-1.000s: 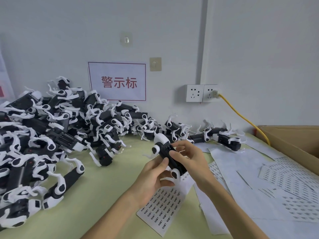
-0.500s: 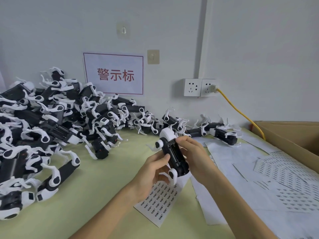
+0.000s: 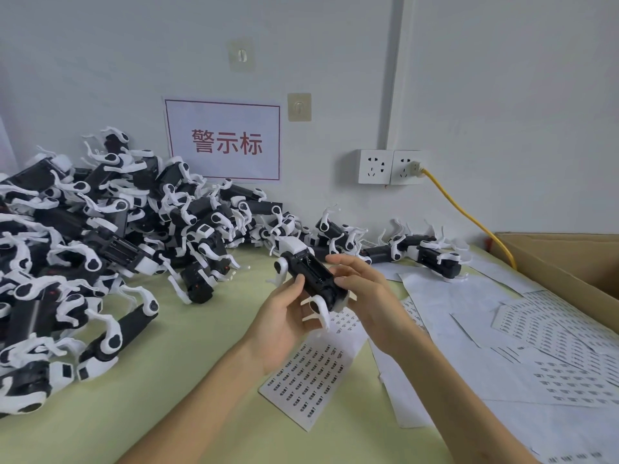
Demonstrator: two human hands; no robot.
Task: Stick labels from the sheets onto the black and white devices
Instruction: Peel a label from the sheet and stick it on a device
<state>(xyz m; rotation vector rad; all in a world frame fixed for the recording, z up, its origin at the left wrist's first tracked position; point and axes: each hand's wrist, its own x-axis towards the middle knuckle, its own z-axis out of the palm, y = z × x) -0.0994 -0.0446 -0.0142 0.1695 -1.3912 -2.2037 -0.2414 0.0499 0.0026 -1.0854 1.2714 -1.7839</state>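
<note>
A black and white device (image 3: pixel 310 272) with white legs is held above the table's middle, its black underside turned up. My left hand (image 3: pixel 284 316) grips it from below and the left, thumb on its side. My right hand (image 3: pixel 361 289) holds its right side, fingers reaching over the top. Under the hands lies a label sheet (image 3: pixel 315 363) printed with rows of small labels. A big pile of the same devices (image 3: pixel 100 249) fills the left of the table.
More label sheets and bare backing papers (image 3: pixel 522 343) cover the right of the green table (image 3: pixel 167 380). An open cardboard box (image 3: pixel 569 259) stands at the right edge. Several devices (image 3: pixel 432 256) lie near the wall. A yellow cable (image 3: pixel 469 216) runs from the wall socket (image 3: pixel 390 166).
The device has been turned in both hands so its black underside faces up more fully. My right fingers have shifted from its middle to its far right side.
</note>
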